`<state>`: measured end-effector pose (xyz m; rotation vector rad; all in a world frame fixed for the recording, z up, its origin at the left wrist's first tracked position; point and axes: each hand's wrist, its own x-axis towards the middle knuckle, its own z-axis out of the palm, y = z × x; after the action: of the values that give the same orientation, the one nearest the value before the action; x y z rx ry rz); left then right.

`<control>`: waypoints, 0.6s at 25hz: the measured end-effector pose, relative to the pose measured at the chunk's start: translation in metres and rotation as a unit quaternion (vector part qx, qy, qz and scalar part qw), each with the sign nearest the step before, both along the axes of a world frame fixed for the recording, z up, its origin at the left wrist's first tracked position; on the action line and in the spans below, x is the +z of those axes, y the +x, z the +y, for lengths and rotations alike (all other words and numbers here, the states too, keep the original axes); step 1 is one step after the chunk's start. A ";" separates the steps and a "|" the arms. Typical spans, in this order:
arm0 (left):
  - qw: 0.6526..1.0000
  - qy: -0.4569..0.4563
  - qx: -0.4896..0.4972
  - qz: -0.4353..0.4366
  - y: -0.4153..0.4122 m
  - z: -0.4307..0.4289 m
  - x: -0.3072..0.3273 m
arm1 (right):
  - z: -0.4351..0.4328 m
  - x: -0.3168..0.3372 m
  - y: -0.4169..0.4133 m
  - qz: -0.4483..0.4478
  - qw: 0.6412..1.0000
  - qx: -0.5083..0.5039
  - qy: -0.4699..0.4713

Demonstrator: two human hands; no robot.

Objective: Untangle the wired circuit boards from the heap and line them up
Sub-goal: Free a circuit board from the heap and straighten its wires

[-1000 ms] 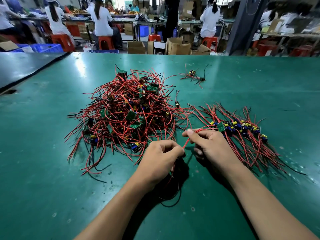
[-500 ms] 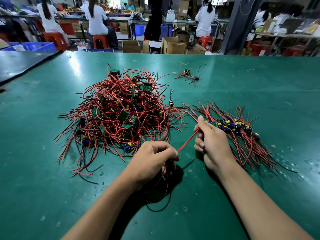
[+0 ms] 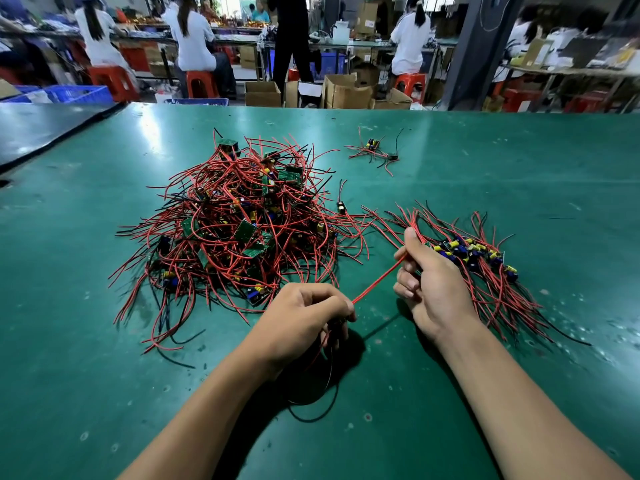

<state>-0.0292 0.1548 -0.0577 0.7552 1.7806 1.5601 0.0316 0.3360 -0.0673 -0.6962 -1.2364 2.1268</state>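
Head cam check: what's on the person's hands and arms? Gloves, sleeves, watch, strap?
Nothing worn that shows. The left hand and right hand are bare, with no gloves, rings or finger cots. The left forearm and right forearm are bare down to the frame edge: no sleeves, watch, wrist strap or cable.

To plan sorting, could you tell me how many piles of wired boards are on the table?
3: tangled heap at left, lined-up row behind the right hand, small cluster farther back.

Green table (image 3: 519,174) bears tangled heap (image 3: 235,230) and board row (image 3: 485,261)
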 end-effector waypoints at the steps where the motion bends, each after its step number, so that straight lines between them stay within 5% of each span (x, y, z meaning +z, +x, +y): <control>1: 1.000 -0.002 -0.004 0.000 -0.001 0.000 0.000 | -0.001 0.002 -0.001 0.000 1.000 0.003 -0.031; 6: 0.999 0.017 0.000 -0.030 0.000 -0.002 0.000 | 0.000 0.005 0.001 0.004 0.993 0.020 -0.113; 11: 0.981 0.126 0.036 -0.140 -0.003 -0.006 0.007 | -0.004 0.001 0.003 -0.045 0.993 0.082 0.065; 15: 0.969 0.207 0.072 -0.111 -0.002 -0.004 0.016 | -0.031 -0.004 0.009 -0.066 0.935 0.205 0.283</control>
<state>-0.0308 0.1505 -0.0421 0.6170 1.3901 2.0633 0.0402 0.3050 -0.0714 -0.3455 -2.1005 1.8825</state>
